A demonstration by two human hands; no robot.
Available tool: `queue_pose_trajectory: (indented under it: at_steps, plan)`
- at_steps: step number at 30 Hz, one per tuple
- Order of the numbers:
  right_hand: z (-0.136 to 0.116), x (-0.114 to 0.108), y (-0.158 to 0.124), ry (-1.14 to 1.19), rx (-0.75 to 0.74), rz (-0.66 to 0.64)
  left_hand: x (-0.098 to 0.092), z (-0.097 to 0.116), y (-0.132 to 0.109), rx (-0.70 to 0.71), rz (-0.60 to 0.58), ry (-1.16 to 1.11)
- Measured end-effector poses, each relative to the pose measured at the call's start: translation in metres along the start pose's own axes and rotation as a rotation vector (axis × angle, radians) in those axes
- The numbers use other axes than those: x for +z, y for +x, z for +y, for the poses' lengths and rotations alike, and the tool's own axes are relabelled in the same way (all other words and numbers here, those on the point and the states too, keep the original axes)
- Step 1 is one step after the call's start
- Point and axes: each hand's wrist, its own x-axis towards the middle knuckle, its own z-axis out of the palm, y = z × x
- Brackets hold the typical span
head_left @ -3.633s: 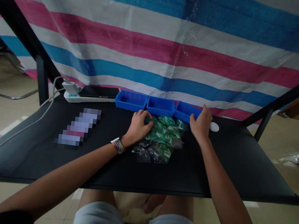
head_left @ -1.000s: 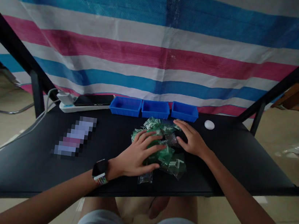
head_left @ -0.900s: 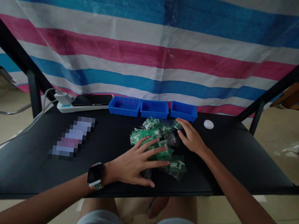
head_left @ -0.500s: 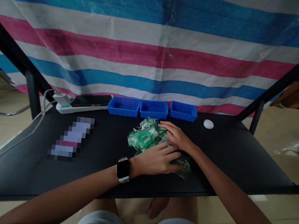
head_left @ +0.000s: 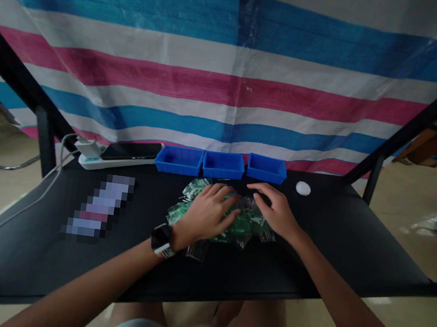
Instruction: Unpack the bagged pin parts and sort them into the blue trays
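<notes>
A loose heap of small clear plastic packets with green contents (head_left: 242,224) lies mid-table; what is inside them is too small to make out. Over the left part of the heap is my left hand (head_left: 210,212), palm down with fingers apart, a watch (head_left: 162,239) on its wrist. My right hand (head_left: 274,209) hovers at the heap's right edge, thumb and fingers parted, nothing seen between them. Part of the heap is hidden under my left hand.
Three blue bins (head_left: 223,165) line the table's back edge. Left of them a dark phone (head_left: 133,151) rests on a white power strip (head_left: 93,162) with a cable. A white oval object (head_left: 303,188) sits at right, a blurred-out item (head_left: 102,204) at left. Striped sheeting (head_left: 200,54) hangs behind.
My left hand has moved left and up across the heap, and my right hand has shifted right, away from it. The packets are spread wider and flatter than before.
</notes>
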Motion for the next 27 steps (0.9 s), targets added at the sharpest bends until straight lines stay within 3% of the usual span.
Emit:
queue_pose_trajectory:
  at_steps: [4, 8, 15, 23, 27]
  plan:
    - [-0.007, 0.004, -0.066, -0.277, 0.050, -0.034, 0.000, -0.055, 0.002, 0.018, -0.133, -0.061]
    - [-0.006, 0.023, -0.097, -0.444, 0.028, -0.161, 0.012, -0.069, 0.007, 0.066, -0.196, -0.069]
    - [0.003, 0.029, -0.068, -0.431, -0.008, -0.240, 0.020, -0.060, 0.009, 0.003, -0.155, -0.034]
    - [0.000, 0.037, -0.047, -0.324, -0.072, -0.327, 0.002, -0.064, -0.010, -0.007, -0.121, -0.162]
    - [0.003, 0.019, -0.036, -0.212, -0.059, -0.328, -0.008, -0.070, -0.010, -0.066, -0.009, -0.214]
